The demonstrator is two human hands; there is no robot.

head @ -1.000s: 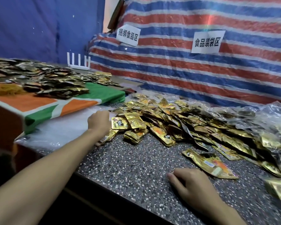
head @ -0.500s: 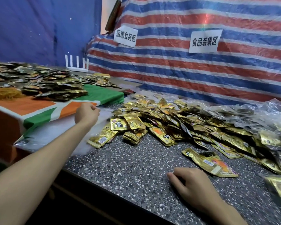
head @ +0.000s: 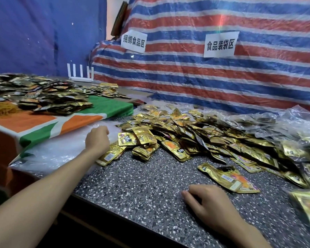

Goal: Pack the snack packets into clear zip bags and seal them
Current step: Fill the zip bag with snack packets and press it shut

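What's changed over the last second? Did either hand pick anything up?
The left hand moved left off the packet pile edge to the clear bags; the packets it covered now show. Whether its grip has a bag is unclear. The right hand stayed resting on the table, empty. The pile is unmoved.

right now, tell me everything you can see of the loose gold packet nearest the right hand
The packet is a flat pouch of shiny, crinkled gold foil with a white barcode label and a dark patch at its far edge. It lies askew on the speckled counter, apart from the pile, overlapping a second packet with orange print. The right hand rests close by and seems not to touch it.
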